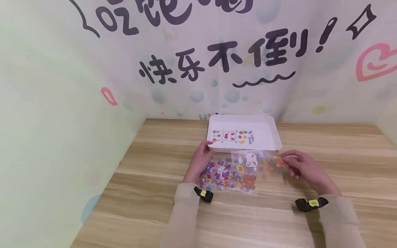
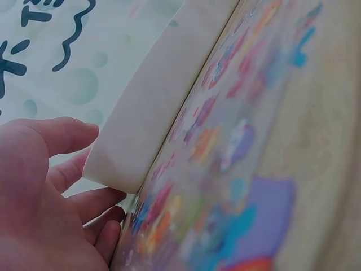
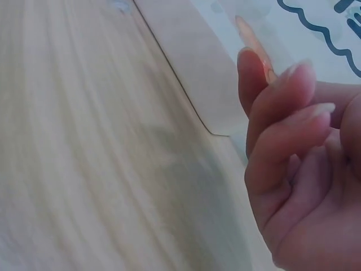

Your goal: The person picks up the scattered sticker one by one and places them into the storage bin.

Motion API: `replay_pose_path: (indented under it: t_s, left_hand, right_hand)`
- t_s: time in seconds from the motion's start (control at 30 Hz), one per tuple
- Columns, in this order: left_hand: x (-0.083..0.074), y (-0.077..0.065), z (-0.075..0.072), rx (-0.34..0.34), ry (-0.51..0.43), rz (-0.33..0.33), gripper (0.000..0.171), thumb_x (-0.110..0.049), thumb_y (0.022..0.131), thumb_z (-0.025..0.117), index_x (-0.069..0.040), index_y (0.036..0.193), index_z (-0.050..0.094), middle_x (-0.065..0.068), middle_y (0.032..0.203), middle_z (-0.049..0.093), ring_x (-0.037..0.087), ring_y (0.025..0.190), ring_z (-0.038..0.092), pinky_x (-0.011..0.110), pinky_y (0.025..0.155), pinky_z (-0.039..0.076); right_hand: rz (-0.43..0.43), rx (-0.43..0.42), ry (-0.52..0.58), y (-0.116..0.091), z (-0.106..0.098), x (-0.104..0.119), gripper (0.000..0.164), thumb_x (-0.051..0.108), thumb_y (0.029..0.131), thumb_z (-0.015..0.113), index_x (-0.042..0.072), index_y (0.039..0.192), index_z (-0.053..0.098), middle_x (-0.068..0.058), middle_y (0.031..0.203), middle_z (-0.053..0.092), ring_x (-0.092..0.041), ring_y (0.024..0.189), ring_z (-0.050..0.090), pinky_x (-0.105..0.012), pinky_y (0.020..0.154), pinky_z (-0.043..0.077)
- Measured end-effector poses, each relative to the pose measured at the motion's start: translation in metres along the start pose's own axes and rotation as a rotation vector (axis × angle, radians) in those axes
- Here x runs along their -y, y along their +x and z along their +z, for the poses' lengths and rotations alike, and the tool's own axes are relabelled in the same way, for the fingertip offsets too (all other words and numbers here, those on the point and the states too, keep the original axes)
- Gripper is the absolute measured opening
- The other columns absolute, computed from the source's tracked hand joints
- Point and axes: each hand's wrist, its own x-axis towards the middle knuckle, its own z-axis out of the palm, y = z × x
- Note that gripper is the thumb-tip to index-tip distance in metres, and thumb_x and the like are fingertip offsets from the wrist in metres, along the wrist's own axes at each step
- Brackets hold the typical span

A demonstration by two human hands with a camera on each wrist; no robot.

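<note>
A shallow white tray point(image 1: 245, 150) stands near the wall. My left hand point(image 1: 201, 160) grips its front left corner; in the left wrist view the fingers of that hand point(image 2: 62, 186) lie on both sides of the tray wall point(image 2: 135, 113). My right hand point(image 1: 305, 168) pinches the right end of a clear plastic piece printed with bears point(image 1: 249, 182), in front of the tray. Only a thin orange edge of this piece point(image 3: 254, 42) shows past the fingertips in the right wrist view. Whether it is a bag or a sheet, I cannot tell.
Beside the left hand, a clear packet full of small colourful pieces point(image 1: 217, 174) lies on the wooden table point(image 1: 248, 220), partly under the bear print. Inside the tray is a clear piece with a rabbit print point(image 1: 228, 136). A printed cloth point(image 1: 192, 103) hangs behind the table.
</note>
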Motion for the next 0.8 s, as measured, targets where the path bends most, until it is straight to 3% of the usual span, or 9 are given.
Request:
replay_pose_path:
  t_s: [0.23,0.47,0.8]
  left_hand:
    - [0.0009,0.0002,-0.0006,-0.009,0.014,0.0,0.034,-0.037,0.087,0.052,-0.031,0.12,0.046,-0.002,0.136,0.039,0.018,0.126,0.032,0.042,0.101,0.026]
    - [0.0029,-0.0007,-0.0007,-0.011,0.018,0.008,0.035,-0.037,0.088,0.052,-0.028,0.121,0.046,-0.002,0.136,0.04,0.017,0.126,0.033,0.042,0.101,0.026]
    - [-0.0001,-0.0009,-0.0002,-0.002,0.008,0.0,0.033,-0.037,0.087,0.053,-0.033,0.12,0.046,-0.003,0.137,0.038,0.017,0.127,0.03,0.044,0.102,0.023]
  right_hand:
    - [-0.026,-0.004,0.064,0.0007,-0.004,0.0015,0.034,0.026,0.094,0.045,0.001,0.115,0.046,0.0,0.064,0.045,-0.009,0.049,0.04,-0.031,0.042,0.037]
    - [-0.039,-0.001,0.131,-0.001,-0.0047,0.0013,0.032,0.024,0.094,0.045,0.002,0.117,0.044,-0.003,0.069,0.047,-0.009,0.05,0.042,-0.029,0.042,0.037]
    - [-0.032,-0.024,0.165,-0.0016,-0.0073,0.0031,0.035,0.022,0.094,0.046,0.002,0.122,0.042,-0.004,0.073,0.049,-0.01,0.054,0.045,-0.031,0.045,0.037]
